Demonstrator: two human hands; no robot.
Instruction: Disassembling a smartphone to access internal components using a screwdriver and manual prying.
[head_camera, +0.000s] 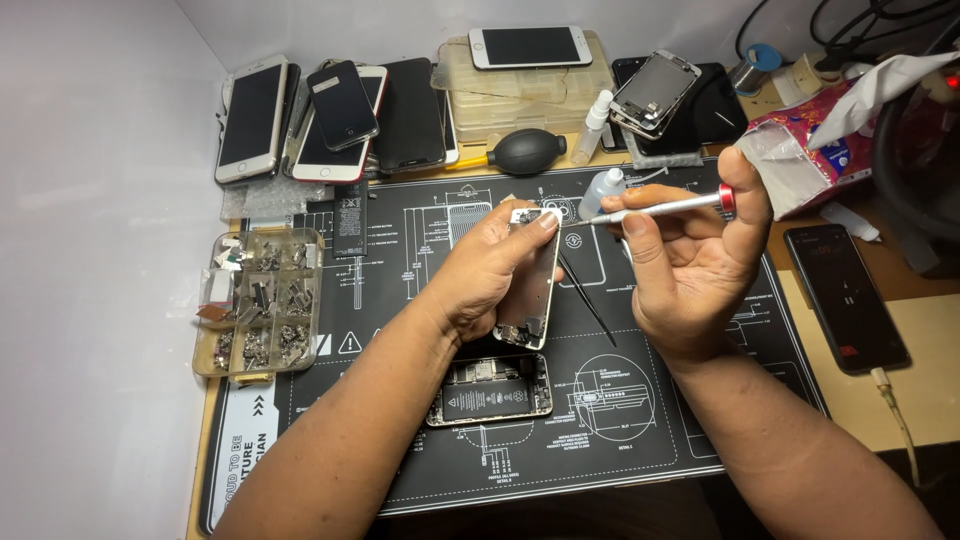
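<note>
Screwdriver at the top edge of a phone screen panel, held above the work mat.

The left hand (480, 275) is closed around a white screen panel (535, 285), tilting it up over the black mat (640, 400). The right hand (690, 255) pinches a slim screwdriver (665, 208), its tip at the panel's top end. A slip there could gouge the part, and a freed screw might drop into the opened phone body (490, 388) lying just below, or roll off towards the parts tray (258, 300).
</note>
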